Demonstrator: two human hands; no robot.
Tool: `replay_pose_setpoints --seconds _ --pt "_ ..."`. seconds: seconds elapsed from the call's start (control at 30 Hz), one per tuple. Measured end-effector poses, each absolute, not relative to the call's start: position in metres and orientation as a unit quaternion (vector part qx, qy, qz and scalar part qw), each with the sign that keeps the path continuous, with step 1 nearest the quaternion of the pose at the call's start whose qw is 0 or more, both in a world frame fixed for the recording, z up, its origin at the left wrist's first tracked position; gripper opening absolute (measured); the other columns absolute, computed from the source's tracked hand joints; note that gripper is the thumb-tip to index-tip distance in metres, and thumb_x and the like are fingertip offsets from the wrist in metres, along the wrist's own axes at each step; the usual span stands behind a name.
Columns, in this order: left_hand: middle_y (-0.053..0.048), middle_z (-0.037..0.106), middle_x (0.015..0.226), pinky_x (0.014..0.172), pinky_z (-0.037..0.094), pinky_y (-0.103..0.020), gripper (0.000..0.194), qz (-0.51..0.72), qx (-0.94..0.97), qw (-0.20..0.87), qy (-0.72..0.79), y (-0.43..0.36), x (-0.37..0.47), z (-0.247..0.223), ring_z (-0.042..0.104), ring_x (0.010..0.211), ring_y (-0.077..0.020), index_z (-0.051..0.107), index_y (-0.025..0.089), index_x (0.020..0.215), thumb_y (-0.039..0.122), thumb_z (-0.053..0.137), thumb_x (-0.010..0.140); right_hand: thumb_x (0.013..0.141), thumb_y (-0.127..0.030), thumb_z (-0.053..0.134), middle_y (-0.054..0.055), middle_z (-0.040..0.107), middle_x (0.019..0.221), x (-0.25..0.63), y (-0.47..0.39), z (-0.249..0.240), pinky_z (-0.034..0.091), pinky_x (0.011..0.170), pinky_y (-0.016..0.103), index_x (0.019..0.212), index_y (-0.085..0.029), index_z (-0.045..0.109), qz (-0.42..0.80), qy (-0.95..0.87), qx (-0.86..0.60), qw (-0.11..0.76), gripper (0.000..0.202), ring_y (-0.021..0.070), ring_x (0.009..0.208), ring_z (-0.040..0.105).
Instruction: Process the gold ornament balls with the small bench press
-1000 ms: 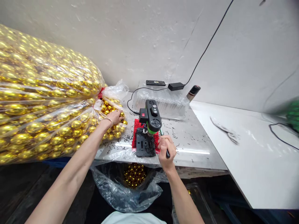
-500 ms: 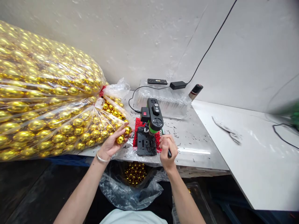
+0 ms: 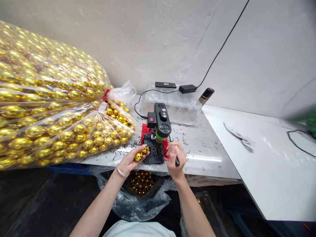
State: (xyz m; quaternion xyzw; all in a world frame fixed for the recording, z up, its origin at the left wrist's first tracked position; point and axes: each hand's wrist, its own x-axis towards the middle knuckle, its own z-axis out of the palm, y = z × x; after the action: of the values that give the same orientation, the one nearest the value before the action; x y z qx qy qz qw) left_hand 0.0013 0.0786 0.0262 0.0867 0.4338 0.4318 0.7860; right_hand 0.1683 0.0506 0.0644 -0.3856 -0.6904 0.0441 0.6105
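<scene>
In my left hand [image 3: 131, 160] are two shiny gold balls [image 3: 138, 156], gripped at the left edge of the black base plate [image 3: 152, 153] of a small bench drill press [image 3: 163, 121]. My right hand [image 3: 177, 158] is wrapped round the press's lever handle [image 3: 177, 161], to the right of the plate. The drill head, black with a green band, stands above the plate; its tip is hard to see behind the head. Dark shavings cover the plate and the red mat [image 3: 166, 144] under it. Below the table edge, a plastic-lined container holds many gold balls [image 3: 141, 182].
A huge clear bag of gold balls [image 3: 49, 98] lies along the left. Behind the press sit a clear plastic tray [image 3: 172, 108], a power adapter [image 3: 187, 89] and a spray can [image 3: 206, 95]. Pliers [image 3: 238, 136] lie on the white table [image 3: 266, 171] at right.
My left hand has moved right, away from the bag, carrying the gold balls to the drill press's base plate. My right hand stays on the lever handle.
</scene>
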Motion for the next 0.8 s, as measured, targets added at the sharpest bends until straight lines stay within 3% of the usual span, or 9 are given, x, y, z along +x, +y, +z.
replay_pose_setpoints --seconds 0.17,0.33,0.53,0.67,0.8 --pt "-0.002 0.066 0.075 0.042 0.043 -0.014 0.02 0.449 0.206 0.753 0.435 0.081 0.008 0.02 0.054 0.047 -0.0053 0.066 0.014 0.092 0.018 0.073 0.074 0.089 -0.006 0.037 0.0 0.048 0.067 0.169 0.05 0.068 0.039 0.062 0.027 0.066 -0.02 0.041 0.045 -0.695 -0.39 0.602 0.027 0.0126 0.07 0.051" --pt "-0.006 0.068 0.093 0.047 0.045 -0.017 0.032 0.453 0.245 0.715 0.472 0.084 0.011 0.019 0.062 0.06 -0.0103 0.067 0.015 0.105 0.023 0.072 0.074 0.088 -0.006 0.037 0.0 0.048 0.067 0.169 0.051 0.069 0.039 0.061 0.027 0.066 -0.02 0.041 0.043 -0.695 -0.386 0.605 0.027 0.0123 0.07 0.05" --pt "-0.005 0.07 0.086 0.049 0.045 -0.02 0.042 0.427 0.407 0.605 0.536 0.088 0.021 0.006 0.06 0.066 -0.0135 0.067 0.015 0.109 0.026 0.075 0.069 0.088 -0.007 0.037 0.001 0.049 0.067 0.169 0.051 0.069 0.04 0.061 0.027 0.066 -0.02 0.042 0.034 -0.696 -0.393 0.6 0.027 0.0129 0.069 0.052" --pt "-0.006 0.072 0.086 0.07 0.05 -0.03 0.038 0.377 0.544 0.455 0.595 0.089 0.028 0.004 0.063 0.075 -0.0201 0.068 0.017 0.109 0.031 0.069 0.074 0.088 -0.007 0.037 0.001 0.049 0.066 0.17 0.051 0.068 0.04 0.059 0.027 0.065 -0.02 0.043 0.028 -0.7 -0.386 0.6 0.027 0.0134 0.069 0.052" --pt "-0.009 0.071 0.101 0.09 0.046 -0.036 0.035 0.35 0.617 0.364 0.603 0.087 0.033 0.01 0.064 0.094 -0.0263 0.068 0.02 0.107 0.027 0.069 0.073 0.088 -0.007 0.037 0.002 0.051 0.068 0.171 0.05 0.068 0.04 0.058 0.027 0.066 -0.02 0.043 0.026 -0.704 -0.394 0.59 0.027 0.013 0.067 0.051"
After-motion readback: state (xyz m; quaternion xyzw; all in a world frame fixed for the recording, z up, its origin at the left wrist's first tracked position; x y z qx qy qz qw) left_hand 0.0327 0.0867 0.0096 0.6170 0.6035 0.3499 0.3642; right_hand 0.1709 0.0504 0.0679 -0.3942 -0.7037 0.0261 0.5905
